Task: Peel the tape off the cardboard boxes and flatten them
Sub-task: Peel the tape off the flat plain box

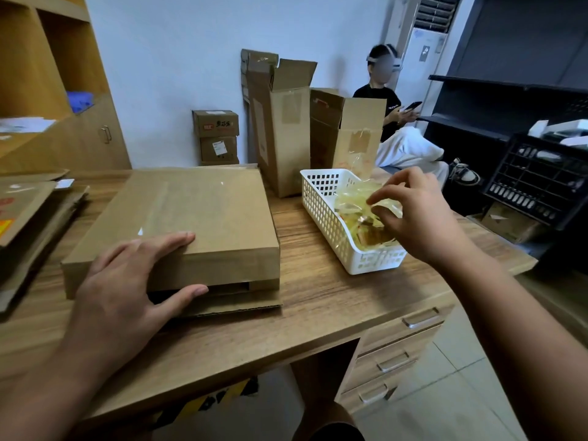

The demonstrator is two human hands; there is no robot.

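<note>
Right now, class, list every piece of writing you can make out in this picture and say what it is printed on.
Small stacked box by the wall: red Chinese characters, too blurred to quote.
Box beneath it: white label, too small to read.
Flattened cardboard at the left: orange and red stickers, unreadable.
Flat box under the left hand: no print visible.

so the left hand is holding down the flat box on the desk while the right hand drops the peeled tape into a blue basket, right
Not quite: the basket is white, not blue, as the head view shows. The rest holds: the left hand rests on the near edge of the flat box on the desk, and the right hand pinches the crumpled clear tape over the basket.
</note>
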